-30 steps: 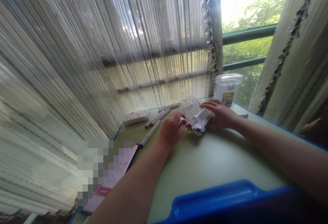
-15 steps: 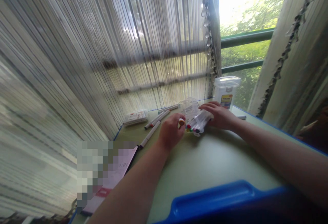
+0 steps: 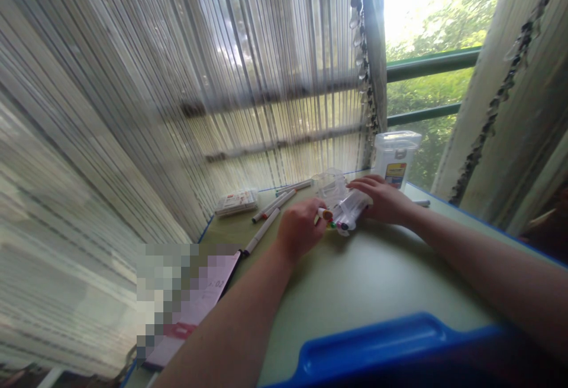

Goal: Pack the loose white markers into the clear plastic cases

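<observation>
My left hand (image 3: 302,222) is closed round a white marker (image 3: 325,214) with an orange-brown end, held at the near left end of a clear plastic case (image 3: 352,206). The case lies on its side with its clear lid (image 3: 331,182) swung back. Several markers with coloured ends, green and dark purple among them, show in its near end. My right hand (image 3: 386,199) grips the right side of the case, its fingers over the top edge and its thumb hidden. Behind that hand a second clear box (image 3: 396,160) with a yellow label stands upright.
Several white markers (image 3: 261,233) lie loose on the pale green table (image 3: 364,293), left of my hands. Beyond them is a flat clear pack (image 3: 236,203). A pink-screened device (image 3: 213,287) rests at the left edge. A blue moulded edge (image 3: 373,340) is in front; string curtains (image 3: 266,68) hang behind.
My left hand has brought the marker slightly right, so it now overlaps the coloured ends in the case. My right hand keeps its hold. The view has shifted a little.
</observation>
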Motion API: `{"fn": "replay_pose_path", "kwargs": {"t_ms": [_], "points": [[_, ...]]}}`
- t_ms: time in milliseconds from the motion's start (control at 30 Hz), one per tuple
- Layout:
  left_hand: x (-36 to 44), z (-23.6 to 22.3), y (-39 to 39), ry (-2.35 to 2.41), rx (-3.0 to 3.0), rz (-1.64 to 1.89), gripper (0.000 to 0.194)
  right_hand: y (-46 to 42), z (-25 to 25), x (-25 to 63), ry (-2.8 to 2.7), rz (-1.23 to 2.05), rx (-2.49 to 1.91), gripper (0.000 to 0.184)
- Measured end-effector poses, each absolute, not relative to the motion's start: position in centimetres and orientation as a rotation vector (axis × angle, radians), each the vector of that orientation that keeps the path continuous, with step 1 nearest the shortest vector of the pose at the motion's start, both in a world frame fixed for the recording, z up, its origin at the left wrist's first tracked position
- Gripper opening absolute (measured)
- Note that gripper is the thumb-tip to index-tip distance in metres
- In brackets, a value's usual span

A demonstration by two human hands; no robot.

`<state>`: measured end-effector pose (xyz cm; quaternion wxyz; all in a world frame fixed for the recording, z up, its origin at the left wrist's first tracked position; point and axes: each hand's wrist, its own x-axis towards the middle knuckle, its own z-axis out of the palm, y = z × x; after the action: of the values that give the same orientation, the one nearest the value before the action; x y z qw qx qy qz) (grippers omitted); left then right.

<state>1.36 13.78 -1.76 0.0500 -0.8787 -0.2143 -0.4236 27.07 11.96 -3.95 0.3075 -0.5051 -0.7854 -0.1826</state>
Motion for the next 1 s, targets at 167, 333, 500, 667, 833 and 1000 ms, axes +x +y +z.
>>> {"fn": "replay_pose_path", "kwargs": {"t_ms": [167, 333, 500, 667, 833, 1000], "points": [[1.4, -1.1, 13.3, -0.645, -2.711, -0.732, 0.012, 11.7, -3.7, 27.2, -2.069, -0.491, -1.379, 0.062], [1.7, -0.9, 13.1, -0.741, -2.74, -0.363, 0.022, 11.6, -3.6, 27.4, -2.064, -0.474, -1.437, 0.065], [1.8, -1.1, 13.3, -0.774, -2.786, -0.161, 0.028, 11.5, -3.5, 27.4, -2.082, -0.468, -1.434, 0.064], [1.7, -1.5, 13.7, -0.782, -2.835, -0.267, 0.025, 11.5, -3.6, 27.4, -2.068, -0.474, -1.418, 0.062], [1.7, -1.6, 14.0, -0.842, -2.823, -0.87, 0.011, 11.6, -3.8, 27.4, -2.052, -0.47, -1.396, 0.061], [2.1, -1.2, 14.3, -0.604, -2.806, -1.558, 0.009, 12.2, -4.2, 27.6, -1.971, -0.406, -1.402, 0.061]]}}
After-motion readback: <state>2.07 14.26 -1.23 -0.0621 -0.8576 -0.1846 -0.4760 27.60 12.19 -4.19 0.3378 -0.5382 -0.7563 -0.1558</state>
